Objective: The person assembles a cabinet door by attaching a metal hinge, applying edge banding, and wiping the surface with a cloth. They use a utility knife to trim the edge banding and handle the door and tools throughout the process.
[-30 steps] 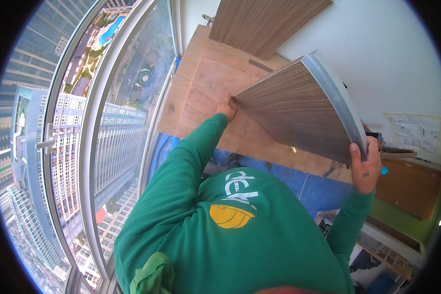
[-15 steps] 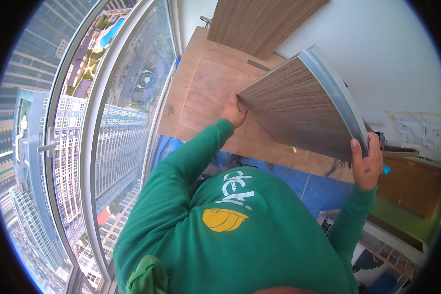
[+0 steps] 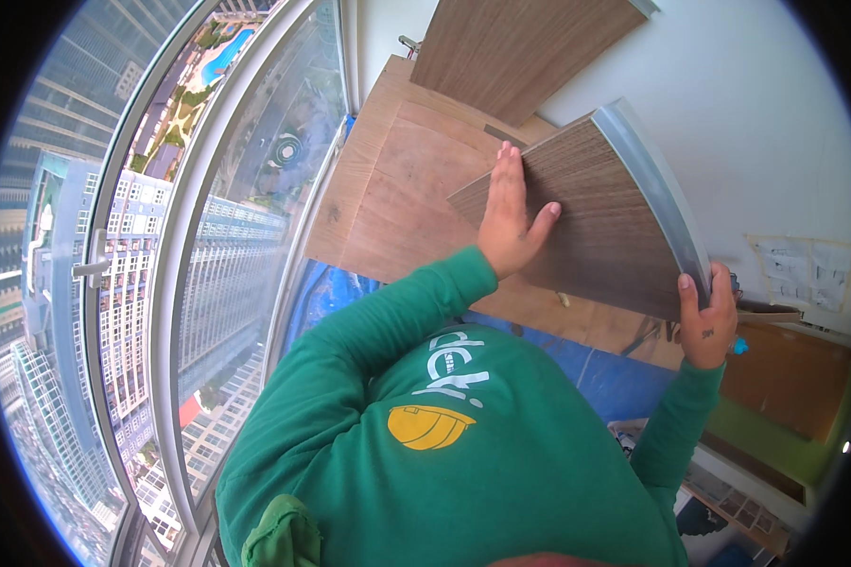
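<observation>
A brown wood-grain board with a grey strip along its far right edge stands tilted over the wooden worktable. My right hand grips its near right corner, thumb on the face and fingers round the edge strip. Flat against the board's left part lies my left hand, fingers stretched out and thumb spread. The underside of the board is hidden.
Another wood-grain board leans on the white wall behind the table. Tall windows run along the left. Blue sheeting covers the floor below. A paper sheet is taped to the wall at right.
My left hand has left the board's left corner and moved right and up onto its face, fingers now extended. My right hand keeps its grip; the board has shifted slightly.
</observation>
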Motion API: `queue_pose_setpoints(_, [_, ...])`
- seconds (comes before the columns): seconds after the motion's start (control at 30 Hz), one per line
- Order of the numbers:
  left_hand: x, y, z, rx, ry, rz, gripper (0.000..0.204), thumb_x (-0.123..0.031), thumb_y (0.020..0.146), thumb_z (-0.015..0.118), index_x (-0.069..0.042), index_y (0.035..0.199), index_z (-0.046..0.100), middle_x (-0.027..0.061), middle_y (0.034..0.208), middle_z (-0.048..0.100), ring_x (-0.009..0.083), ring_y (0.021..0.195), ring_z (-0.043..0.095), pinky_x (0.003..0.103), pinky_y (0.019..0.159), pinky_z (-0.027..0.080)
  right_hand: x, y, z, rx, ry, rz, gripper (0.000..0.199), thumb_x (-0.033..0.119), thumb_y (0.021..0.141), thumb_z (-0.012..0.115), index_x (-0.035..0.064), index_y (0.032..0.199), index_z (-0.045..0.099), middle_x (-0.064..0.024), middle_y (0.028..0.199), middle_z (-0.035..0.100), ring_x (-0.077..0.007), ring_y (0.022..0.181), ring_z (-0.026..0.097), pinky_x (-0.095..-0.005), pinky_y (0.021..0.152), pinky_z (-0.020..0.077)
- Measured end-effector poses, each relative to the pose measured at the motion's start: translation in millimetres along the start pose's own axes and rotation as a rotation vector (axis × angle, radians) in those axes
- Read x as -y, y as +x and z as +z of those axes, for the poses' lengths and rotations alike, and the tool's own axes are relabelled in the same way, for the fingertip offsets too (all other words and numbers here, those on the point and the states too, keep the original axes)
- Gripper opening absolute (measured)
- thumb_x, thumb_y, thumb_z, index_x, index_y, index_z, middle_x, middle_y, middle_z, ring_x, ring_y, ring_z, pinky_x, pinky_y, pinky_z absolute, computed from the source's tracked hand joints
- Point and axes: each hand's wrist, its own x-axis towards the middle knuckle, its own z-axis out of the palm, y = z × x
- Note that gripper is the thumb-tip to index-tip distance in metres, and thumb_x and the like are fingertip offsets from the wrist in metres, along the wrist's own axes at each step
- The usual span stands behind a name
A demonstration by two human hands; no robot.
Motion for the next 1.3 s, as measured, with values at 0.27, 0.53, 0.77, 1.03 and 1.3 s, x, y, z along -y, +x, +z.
queue_pose_setpoints(0.27, [-66, 54, 1, -0.058, -0.050, 0.295, 0.092, -0.022, 0.096, 0.069, 0.006, 0.161, 0.010, 0.0338, 0.167, 0.008, 0.0492, 0.155, 0.013, 0.058, 0.123, 0.015, -4, 0, 0, 0.003, 0.008, -0.030, 0.027, 0.027, 0.096, 0.070, 0.0055, 0.110, 0.061, -0.0114, 0.089, 0.067, -0.0271, 0.081, 0.064, -0.0381, 0.076, 0.0509])
queue_pose_setpoints(0.53, [-69, 61, -7, -0.086, -0.195, 0.232, 0.082, -0.022, 0.096, 0.068, 0.007, 0.158, 0.022, 0.0313, 0.158, 0.032, 0.0432, 0.147, 0.035, 0.051, 0.121, 0.026, 1, -2, 0, -0.037, -0.033, -0.072, 0.027, 0.026, 0.095, 0.070, 0.0054, 0.110, 0.061, -0.0132, 0.088, 0.066, -0.0294, 0.078, 0.064, -0.0388, 0.075, 0.0508])
queue_pose_setpoints(0.77, [-76, 73, -20, -0.097, -0.296, 0.111, 0.057, -0.016, 0.096, 0.065, 0.006, 0.146, 0.047, 0.0251, 0.144, 0.054, 0.0405, 0.131, 0.052, 0.047, 0.110, 0.042, 3, -3, -1, -0.024, 0.013, -0.032, 0.026, 0.026, 0.095, 0.070, 0.0054, 0.108, 0.061, -0.0146, 0.085, 0.066, -0.0319, 0.077, 0.065, -0.0398, 0.073, 0.0506])
queue_pose_setpoints(1.03, [-65, 72, -40, -0.131, -0.170, 0.303, 0.040, -0.006, 0.098, 0.065, 0.006, 0.136, 0.058, 0.0226, 0.131, 0.066, 0.0314, 0.123, 0.064, 0.037, 0.104, 0.049, 6, -8, -1, -0.028, -0.001, -0.030, 0.027, 0.025, 0.094, 0.071, 0.0052, 0.108, 0.060, -0.0150, 0.085, 0.065, -0.0335, 0.076, 0.064, -0.0408, 0.072, 0.0502])
queue_pose_setpoints(1.3, [-74, 98, -48, 0.001, -0.846, -0.363, 0.020, -0.011, 0.099, 0.063, -0.001, 0.113, 0.073, 0.0060, 0.115, 0.072, 0.0131, 0.109, 0.061, 0.029, 0.099, 0.046, 3, -8, 0, -0.042, 0.009, -0.025, 0.028, 0.025, 0.094, 0.071, 0.0050, 0.109, 0.060, -0.0165, 0.086, 0.066, -0.0365, 0.077, 0.065, -0.0422, 0.071, 0.0502])
